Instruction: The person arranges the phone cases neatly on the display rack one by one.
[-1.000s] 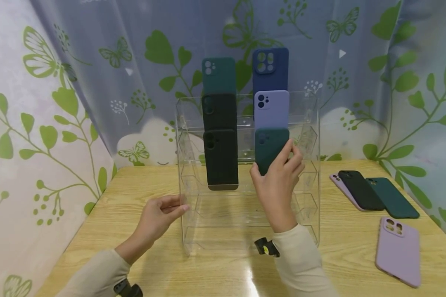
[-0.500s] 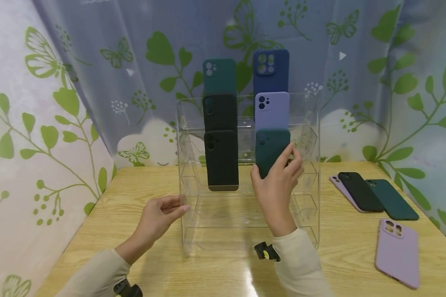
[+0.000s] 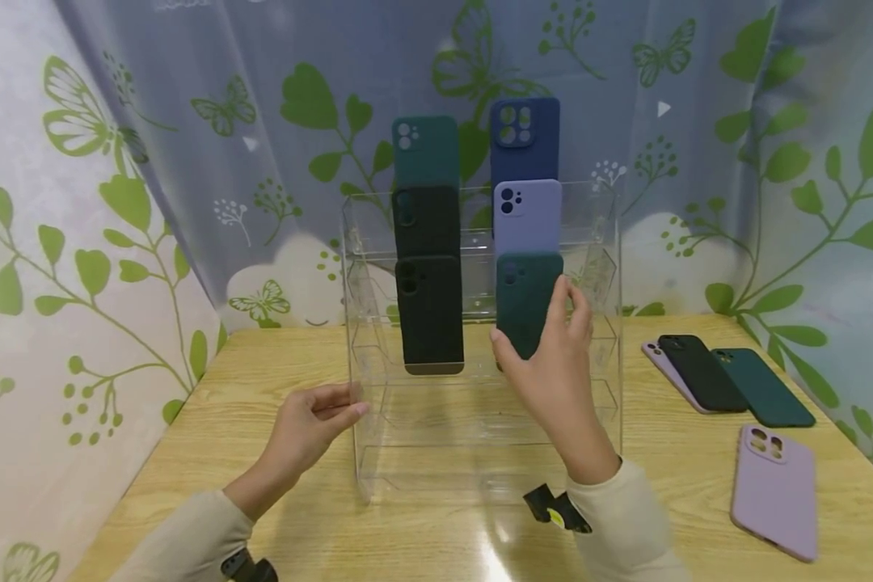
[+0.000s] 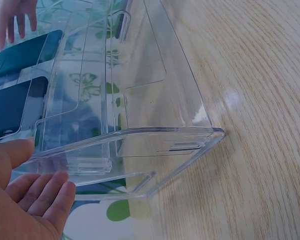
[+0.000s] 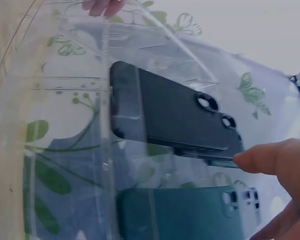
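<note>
At left, reaches in from a pale sleeve (image 3: 189, 537) and pinches the side wall of a clear tiered rack (image 3: 364, 469) with the left hand (image 3: 313, 428), using thumb and bent fingers on either side of the panel's edge. Next, within the rack, in a column stepped from front to back: a front black case (image 3: 431, 315), a middle black case (image 3: 429, 226) and an upper teal case (image 3: 425, 149), all standing nearly upright, with camera openings toward the top. Beside that, in a second stepped column: a front teal case (image 3: 525, 303) on the same tier as the front black case, a lavender case (image 3: 534, 230) behind and higher, and a navy case (image 3: 544, 153) at the back. Frames the front teal case with the right hand (image 3: 560, 372) — thumb and fingers parted wide near opposite edges, gripping nothing, with fingertip contact impossible to tell. At far right, lying flat on a wood-grain table (image 3: 276, 347): a lilac case (image 3: 656, 356) partly under a loose black case (image 3: 702, 373), next to a loose teal case (image 3: 769, 390), with a mauve case (image 3: 774, 501) apart and nearer the viewer.
</note>
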A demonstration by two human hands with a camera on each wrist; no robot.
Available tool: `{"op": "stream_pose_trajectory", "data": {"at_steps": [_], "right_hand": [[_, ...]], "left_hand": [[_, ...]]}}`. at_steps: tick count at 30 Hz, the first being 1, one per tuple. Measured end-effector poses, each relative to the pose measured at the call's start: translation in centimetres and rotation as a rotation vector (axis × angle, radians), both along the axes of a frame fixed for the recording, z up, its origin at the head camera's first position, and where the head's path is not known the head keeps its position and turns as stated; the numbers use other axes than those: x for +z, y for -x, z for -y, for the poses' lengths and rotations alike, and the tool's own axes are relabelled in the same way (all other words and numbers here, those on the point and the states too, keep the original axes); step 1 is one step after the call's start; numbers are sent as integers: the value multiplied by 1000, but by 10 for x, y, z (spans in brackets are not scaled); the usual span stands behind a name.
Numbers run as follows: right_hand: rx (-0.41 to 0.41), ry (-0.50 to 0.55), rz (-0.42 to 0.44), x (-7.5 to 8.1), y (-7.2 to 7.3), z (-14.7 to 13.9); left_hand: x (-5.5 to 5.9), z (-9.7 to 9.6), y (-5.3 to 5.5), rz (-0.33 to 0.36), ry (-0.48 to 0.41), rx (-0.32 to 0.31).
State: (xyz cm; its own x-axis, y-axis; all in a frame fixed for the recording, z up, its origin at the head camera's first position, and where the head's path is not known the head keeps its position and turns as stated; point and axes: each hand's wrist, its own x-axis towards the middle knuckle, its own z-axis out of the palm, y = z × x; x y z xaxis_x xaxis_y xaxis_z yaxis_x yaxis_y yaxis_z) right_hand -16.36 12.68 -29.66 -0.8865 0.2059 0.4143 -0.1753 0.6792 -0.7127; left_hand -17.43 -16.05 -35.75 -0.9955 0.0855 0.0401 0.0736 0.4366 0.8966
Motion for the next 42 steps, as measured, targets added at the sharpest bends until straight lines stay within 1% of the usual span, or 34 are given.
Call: {"op": "stream_pose_trajectory", "data": {"at_steps": [5, 11, 17, 19, 22, 25, 31, 33, 39, 42], "right_hand": [[49, -4, -27, 10, -14, -12], [86, 37, -71, 15, -30, -29], [82, 43, -173, 11, -38, -52], [71, 38, -190, 8, -39, -61], [41, 29, -183, 1, -40, -78], [-6, 16, -152, -8, -42, -95], [-72, 3, -129, -29, -44, -134], [-92, -4, -83, -37, -44, -149], [-148, 12, 115, -64, -43, -197], [-200, 13, 185, -78, -41, -219]], "left_hand": [[0, 1, 0, -1, -6, 0], [0, 2, 0, -7, -10, 2], [-1, 2, -1, -4, -15, 4], [-1, 3, -1, -3, -19, 5], [-1, 3, -2, -2, -23, 4], [-1, 3, -2, -3, -23, 6], [-1, 3, -2, -7, -14, 7], [0, 3, -2, -7, -12, 7], [0, 2, -1, -1, -6, 13], [-1, 2, -1, 2, -8, 15]]}}
